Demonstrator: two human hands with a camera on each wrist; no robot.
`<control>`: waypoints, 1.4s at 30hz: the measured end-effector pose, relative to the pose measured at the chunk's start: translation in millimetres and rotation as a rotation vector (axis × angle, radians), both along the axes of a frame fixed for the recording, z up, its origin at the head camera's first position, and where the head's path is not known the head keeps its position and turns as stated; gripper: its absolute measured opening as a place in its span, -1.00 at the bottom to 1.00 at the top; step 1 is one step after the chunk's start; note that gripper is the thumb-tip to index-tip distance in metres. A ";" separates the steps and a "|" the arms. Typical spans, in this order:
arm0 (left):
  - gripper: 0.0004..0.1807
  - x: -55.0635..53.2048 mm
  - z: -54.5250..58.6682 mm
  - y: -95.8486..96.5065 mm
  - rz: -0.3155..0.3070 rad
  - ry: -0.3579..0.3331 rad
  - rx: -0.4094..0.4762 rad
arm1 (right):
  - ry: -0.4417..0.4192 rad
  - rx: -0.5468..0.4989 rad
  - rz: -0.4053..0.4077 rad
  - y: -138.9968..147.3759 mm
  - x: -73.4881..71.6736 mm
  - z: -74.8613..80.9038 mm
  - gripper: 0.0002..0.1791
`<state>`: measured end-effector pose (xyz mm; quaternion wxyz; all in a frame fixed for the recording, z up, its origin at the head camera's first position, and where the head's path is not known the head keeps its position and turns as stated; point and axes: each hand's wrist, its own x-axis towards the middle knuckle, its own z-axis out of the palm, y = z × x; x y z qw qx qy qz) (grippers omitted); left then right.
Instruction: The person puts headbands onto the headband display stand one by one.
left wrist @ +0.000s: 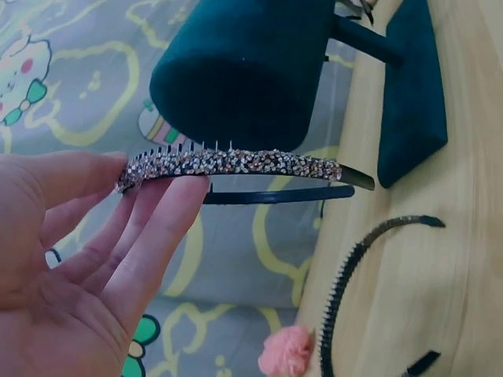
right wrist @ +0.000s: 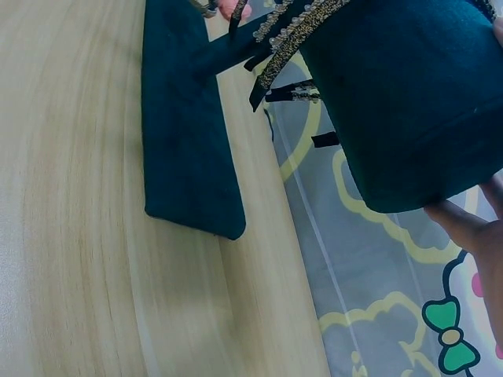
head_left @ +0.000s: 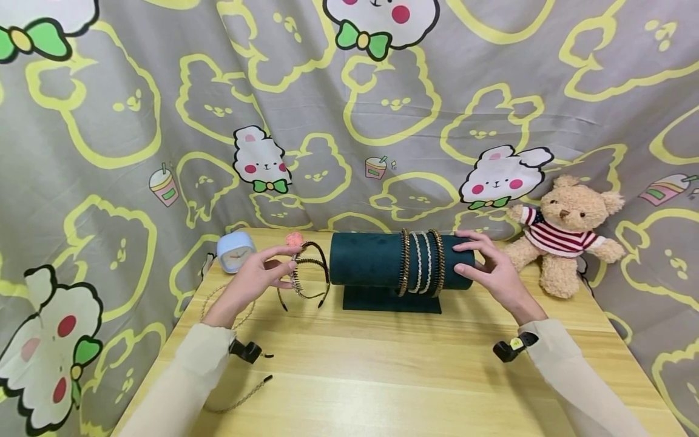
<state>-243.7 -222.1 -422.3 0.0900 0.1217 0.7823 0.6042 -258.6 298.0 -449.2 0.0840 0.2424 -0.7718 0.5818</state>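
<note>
My left hand [head_left: 259, 276] pinches a headband [left wrist: 251, 162] covered in sparkly stones, with small teeth inside, between thumb and fingers. It is held up near the left end of a dark teal velvet headband stand [head_left: 366, 260], whose thick horizontal roll sits over a flat base. Several headbands circle the roll toward its right, among them a brown-gold one [head_left: 405, 261] and a pearly white one [head_left: 419, 261]. At the right end, my right hand [head_left: 494, 270] grips the roll, thumb in front and fingers over the top. One finger shows at the end's edge in the right wrist view.
Another dark toothed headband [left wrist: 334, 290] stands on the table behind my left hand, near a pink pompom [head_left: 294, 239]. A blue clock [head_left: 236, 252] is at back left, a teddy bear [head_left: 568, 233] at back right. A braided headband [head_left: 240, 400] lies front left. Patterned curtain [head_left: 327, 109] encloses the table.
</note>
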 end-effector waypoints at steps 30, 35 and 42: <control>-0.52 -12.5 24.4 53.0 -0.021 0.069 -0.031 | 0.005 -0.013 0.000 -0.9 1.0 1.3 -0.63; -0.49 -12.2 27.4 63.4 -0.021 0.081 -0.035 | 0.007 -0.015 -0.001 -1.1 1.4 1.4 -0.63; -0.49 -12.4 25.5 73.1 0.033 0.098 -0.039 | 0.001 -0.011 -0.003 -1.7 1.5 1.3 -0.63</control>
